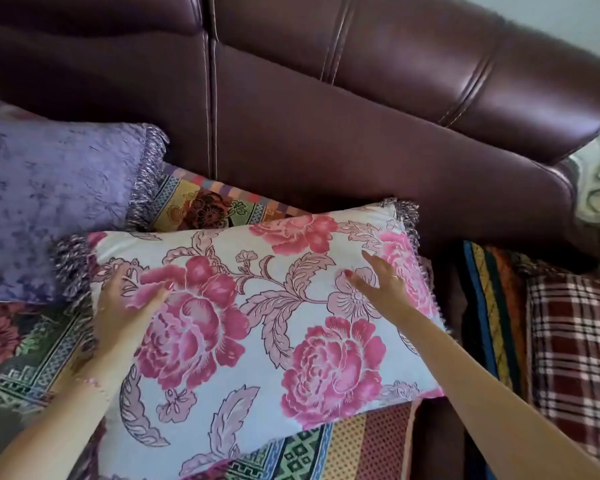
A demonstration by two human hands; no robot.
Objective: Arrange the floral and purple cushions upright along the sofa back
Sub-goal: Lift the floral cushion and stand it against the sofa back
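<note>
Left hand (125, 299) fingers (153, 292) grip floral cushion (257, 327); right hand (378, 282) rests flat.

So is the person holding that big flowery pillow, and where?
The left hand grips the white cushion with pink flowers near its left fringed end. The right hand lies open and flat on top, gripping nothing.

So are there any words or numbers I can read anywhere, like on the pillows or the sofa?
No, there is no text to read in this picture.
The floral cushion shows only pink flowers and leaves.
The purple cushion has only a mottled pattern.
The patterned throw shows shapes and flowers, no letters.
The sofa back carries only stitching, no label or brand.
</note>
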